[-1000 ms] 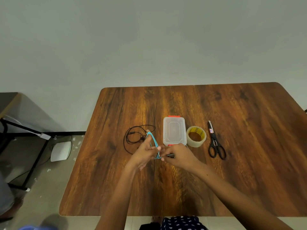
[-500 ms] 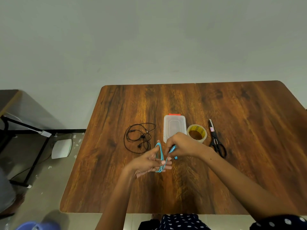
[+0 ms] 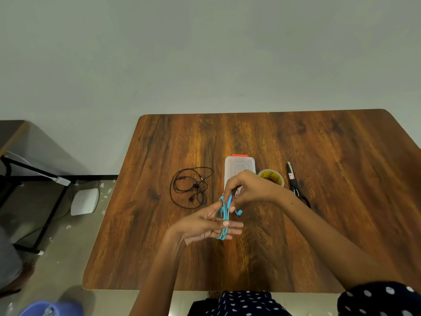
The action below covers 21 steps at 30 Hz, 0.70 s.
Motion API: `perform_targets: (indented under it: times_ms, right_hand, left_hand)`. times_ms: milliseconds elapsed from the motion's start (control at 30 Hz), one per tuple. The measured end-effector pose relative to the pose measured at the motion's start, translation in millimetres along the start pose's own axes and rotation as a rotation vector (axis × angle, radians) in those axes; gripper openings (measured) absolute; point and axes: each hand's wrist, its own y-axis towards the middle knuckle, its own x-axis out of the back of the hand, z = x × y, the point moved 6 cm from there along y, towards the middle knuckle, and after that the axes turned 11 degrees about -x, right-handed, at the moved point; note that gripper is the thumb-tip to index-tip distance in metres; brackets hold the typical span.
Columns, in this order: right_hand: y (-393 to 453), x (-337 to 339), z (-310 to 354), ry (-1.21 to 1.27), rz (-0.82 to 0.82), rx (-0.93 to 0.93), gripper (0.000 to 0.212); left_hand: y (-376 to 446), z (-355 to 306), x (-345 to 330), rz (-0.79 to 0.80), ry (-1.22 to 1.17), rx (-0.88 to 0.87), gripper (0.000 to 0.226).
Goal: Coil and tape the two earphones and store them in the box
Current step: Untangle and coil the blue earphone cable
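A blue earphone (image 3: 224, 213) is wound in loops around the spread fingers of my left hand (image 3: 205, 224), above the middle of the wooden table (image 3: 330, 224). My right hand (image 3: 248, 190) pinches the upper end of the blue cable, and one blue earbud dangles just below it. A black earphone (image 3: 190, 188) lies loose and tangled on the table to the left. The clear plastic box (image 3: 238, 165) with orange latches stands closed behind my hands, partly covered by my right hand.
A roll of yellowish tape (image 3: 272, 176) sits right of the box, partly behind my right wrist. Black scissors (image 3: 295, 183) lie further right. A dark metal frame (image 3: 34, 179) and a white device (image 3: 84, 201) are on the floor at left.
My right hand carried the blue cable up and around my left fingers, adding a loop. Both hands shifted toward me and slightly right, away from the black earphone.
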Motion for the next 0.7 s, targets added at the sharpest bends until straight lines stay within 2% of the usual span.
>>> perform_targets:
  times_ms: [100, 333, 467, 600, 700]
  right_hand:
    - [1, 5, -3, 0.091, -0.018, 0.004, 0.024]
    - [4, 20, -16, 0.362, -0.075, 0.014, 0.010]
    - [7, 6, -29, 0.485, -0.139, -0.049, 0.010]
    - [3, -5, -36, 0.613, -0.272, -0.079, 0.009]
    - [0, -12, -34, 0.638, -0.318, -0.076, 0.012]
  left_hand:
    - [-3, -5, -3, 0.075, -0.001, -0.021, 0.058]
    - [-15, -18, -20, 0.283, -0.105, -0.104, 0.061]
    - [-12, -27, -22, 0.259, -0.203, -0.172, 0.065]
    - [-9, -36, -24, 0.293, -0.235, -0.198, 0.065]
    - [-5, -39, -16, 0.194, -0.297, -0.257, 0.069]
